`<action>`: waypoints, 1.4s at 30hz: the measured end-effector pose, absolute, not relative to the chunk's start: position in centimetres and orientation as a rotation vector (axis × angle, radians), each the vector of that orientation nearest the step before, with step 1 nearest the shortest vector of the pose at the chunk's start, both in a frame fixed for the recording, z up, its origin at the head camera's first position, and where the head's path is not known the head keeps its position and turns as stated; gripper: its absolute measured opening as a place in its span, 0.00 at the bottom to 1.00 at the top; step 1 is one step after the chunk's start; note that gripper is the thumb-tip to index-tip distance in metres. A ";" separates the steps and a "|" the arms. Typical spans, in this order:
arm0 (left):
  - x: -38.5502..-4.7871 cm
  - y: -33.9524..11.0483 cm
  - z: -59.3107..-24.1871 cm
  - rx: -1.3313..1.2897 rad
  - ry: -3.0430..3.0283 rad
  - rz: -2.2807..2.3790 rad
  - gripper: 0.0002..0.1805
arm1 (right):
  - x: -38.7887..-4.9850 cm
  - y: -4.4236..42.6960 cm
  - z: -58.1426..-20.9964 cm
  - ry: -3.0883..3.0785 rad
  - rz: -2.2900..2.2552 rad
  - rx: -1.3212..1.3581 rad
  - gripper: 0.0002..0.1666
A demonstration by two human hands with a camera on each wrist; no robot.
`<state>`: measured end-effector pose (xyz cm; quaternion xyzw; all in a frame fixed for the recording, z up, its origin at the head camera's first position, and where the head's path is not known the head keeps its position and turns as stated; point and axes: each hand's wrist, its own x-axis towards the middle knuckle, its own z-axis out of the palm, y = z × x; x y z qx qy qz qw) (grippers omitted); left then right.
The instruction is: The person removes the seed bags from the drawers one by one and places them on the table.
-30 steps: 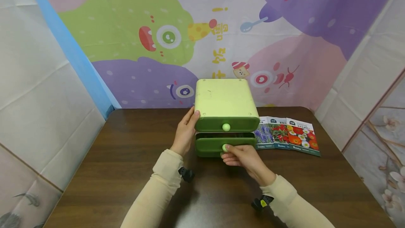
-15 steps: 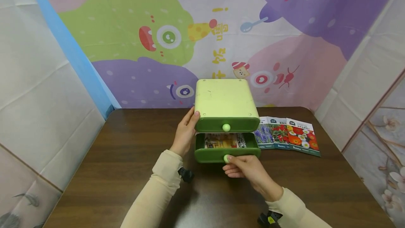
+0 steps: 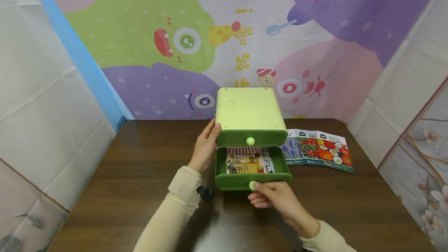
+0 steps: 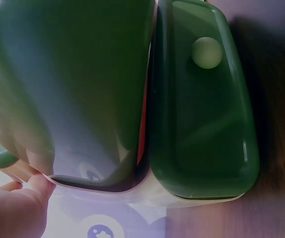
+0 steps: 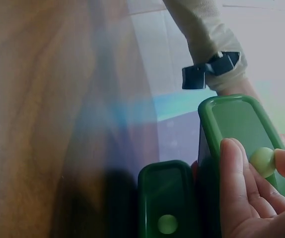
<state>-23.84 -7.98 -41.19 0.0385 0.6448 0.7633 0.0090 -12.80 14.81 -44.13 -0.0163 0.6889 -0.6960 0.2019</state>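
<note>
Pinching the lower drawer knob (image 3: 252, 185) with right hand (image 3: 280, 202), left hand (image 3: 204, 147) spread against the cabinet (image 3: 249, 108)

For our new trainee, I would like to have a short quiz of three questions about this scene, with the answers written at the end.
1. What does the right hand pinch?
2. True or false: the top drawer is shut.
3. Fill the gap: the flower-printed items lie to the person's ____ of the cabinet.

Key:
1. The round knob of the open drawer.
2. True.
3. Right.
</note>
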 end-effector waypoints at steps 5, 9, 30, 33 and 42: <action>-23.9 -8.0 -41.4 0.121 2.014 2.393 0.35 | -11.8 14.8 -44.3 1.924 -1.932 -0.076 0.30; -23.9 -8.0 -41.5 0.117 2.017 2.389 0.34 | -11.1 14.8 -44.6 1.919 -1.937 -0.064 0.28; -23.8 -8.0 -41.5 0.145 2.000 2.388 0.34 | -10.0 14.7 -47.0 1.848 -1.943 -0.014 0.29; -23.8 -8.1 -41.5 0.157 2.002 2.383 0.34 | -10.1 14.7 -47.2 1.843 -1.948 0.008 0.29; -23.8 -8.1 -41.5 0.165 2.010 2.380 0.35 | -10.1 14.8 -47.1 1.841 -1.932 0.022 0.29</action>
